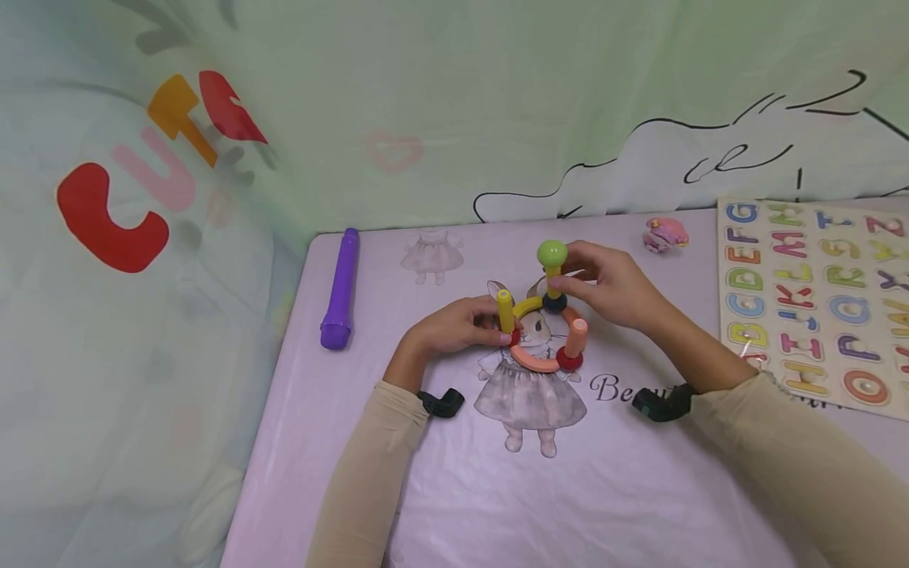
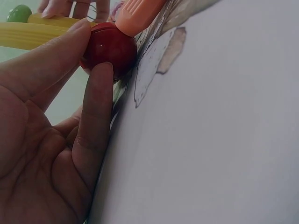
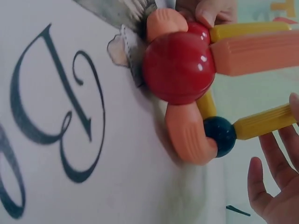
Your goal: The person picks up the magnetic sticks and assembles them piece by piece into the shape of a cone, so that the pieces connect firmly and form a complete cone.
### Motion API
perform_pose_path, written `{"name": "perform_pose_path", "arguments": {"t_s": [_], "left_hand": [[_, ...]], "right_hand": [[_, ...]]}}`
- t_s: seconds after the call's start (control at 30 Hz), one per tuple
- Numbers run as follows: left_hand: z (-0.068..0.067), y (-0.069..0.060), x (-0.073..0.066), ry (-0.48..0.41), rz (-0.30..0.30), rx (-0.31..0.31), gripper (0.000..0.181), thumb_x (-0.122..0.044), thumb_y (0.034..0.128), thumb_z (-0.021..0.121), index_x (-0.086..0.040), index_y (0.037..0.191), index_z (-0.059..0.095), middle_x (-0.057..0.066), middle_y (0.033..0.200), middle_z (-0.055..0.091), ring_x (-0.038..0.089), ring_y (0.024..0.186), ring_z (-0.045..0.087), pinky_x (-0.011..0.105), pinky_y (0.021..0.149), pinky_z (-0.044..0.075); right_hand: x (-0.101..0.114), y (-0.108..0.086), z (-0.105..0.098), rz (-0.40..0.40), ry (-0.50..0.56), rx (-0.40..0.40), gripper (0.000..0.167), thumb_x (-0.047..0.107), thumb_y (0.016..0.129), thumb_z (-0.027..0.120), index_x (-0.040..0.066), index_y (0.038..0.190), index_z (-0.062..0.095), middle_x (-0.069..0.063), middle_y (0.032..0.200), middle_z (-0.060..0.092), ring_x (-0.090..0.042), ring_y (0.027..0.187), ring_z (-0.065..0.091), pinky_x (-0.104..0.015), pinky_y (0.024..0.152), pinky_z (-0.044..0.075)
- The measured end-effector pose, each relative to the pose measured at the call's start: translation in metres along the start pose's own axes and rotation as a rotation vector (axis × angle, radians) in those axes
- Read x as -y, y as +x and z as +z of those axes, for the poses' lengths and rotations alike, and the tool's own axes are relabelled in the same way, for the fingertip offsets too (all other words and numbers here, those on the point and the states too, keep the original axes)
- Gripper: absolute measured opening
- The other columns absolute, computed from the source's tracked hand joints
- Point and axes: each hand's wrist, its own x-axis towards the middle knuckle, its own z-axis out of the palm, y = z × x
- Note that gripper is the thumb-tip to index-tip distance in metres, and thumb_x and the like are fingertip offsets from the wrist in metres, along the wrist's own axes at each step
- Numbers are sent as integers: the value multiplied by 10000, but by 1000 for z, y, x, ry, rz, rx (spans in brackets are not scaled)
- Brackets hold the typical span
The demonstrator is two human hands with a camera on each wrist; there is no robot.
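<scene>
A ring of curved orange and yellow pieces [image 1: 534, 363], joined by balls, lies on the table with three rods standing up from it. My left hand [image 1: 458, 325] pinches the red ball [image 2: 110, 49] at the ring's left, below a yellow rod [image 1: 505, 312]. At the far side, my right hand [image 1: 614, 285] holds another yellow rod [image 3: 264, 122] between thumb and fingers. This rod rises from a dark blue ball [image 3: 219, 136] and carries a green ball [image 1: 551, 253] on top. An orange rod [image 1: 577, 339] stands on the near right red ball [image 3: 180, 67], untouched.
A purple toy microphone [image 1: 341, 288] lies at the table's left. The wooden alphabet board [image 1: 726, 300] is at the right, and a small pink toy [image 1: 663, 235] sits at the back. Printed cloth [image 1: 426, 158] hangs behind the table [image 1: 497, 505].
</scene>
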Motion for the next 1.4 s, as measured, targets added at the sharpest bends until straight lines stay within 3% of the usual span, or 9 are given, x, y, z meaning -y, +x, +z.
{"name": "perform_pose_path", "arguments": {"t_s": [0.17, 0.37, 0.63, 0.77, 1.07, 1.4], "left_hand": [[-1, -1, 0, -11, 12, 5, 266, -198, 935, 756, -129, 1191, 739, 4, 1119, 655, 142, 923, 552, 236, 833, 452], [-1, 0, 1, -31, 12, 11, 316, -210, 923, 771, -138, 1228, 730, 10, 1148, 656, 144, 937, 560, 236, 838, 460], [-2, 0, 4, -67, 58, 8, 316, -217, 962, 724, -131, 1266, 714, -6, 1229, 683, 99, 1134, 583, 252, 1029, 449], [-1, 0, 1, -40, 53, 2, 304, -246, 966, 720, -145, 1252, 732, -18, 1220, 681, 88, 1146, 579, 250, 1040, 441], [1, 1, -2, -16, 4, -19, 254, -273, 955, 733, -150, 1176, 755, -6, 1137, 681, 111, 1050, 562, 238, 953, 440], [4, 1, -5, -21, -3, -20, 224, -277, 962, 722, -141, 1139, 750, -18, 1070, 679, 89, 981, 555, 215, 890, 452]], "right_hand": [[-10, 4, 0, 17, -11, 43, 267, 181, 961, 731, 91, 1204, 669, -111, 1171, 723, -311, 1179, 663, -529, 1024, 524], [-20, 7, 2, 25, -93, 102, 241, 179, 938, 758, 96, 1155, 694, -126, 1142, 741, -318, 1129, 682, -549, 988, 539], [-27, 8, 3, 20, -131, 122, 280, 170, 919, 778, 105, 1180, 700, -126, 1139, 745, -314, 1115, 686, -545, 987, 541], [-27, 8, 3, -11, -150, 124, 309, 193, 920, 778, 101, 1204, 698, -133, 1130, 750, -328, 1107, 693, -554, 974, 544], [-27, 6, 5, -31, -160, 113, 307, 167, 906, 791, 111, 1199, 718, -110, 1105, 763, -300, 1083, 702, -520, 954, 561], [-23, 2, 4, -88, -175, 115, 264, 154, 911, 784, 97, 1164, 732, -108, 1077, 765, -287, 1048, 705, -525, 934, 569]]}}
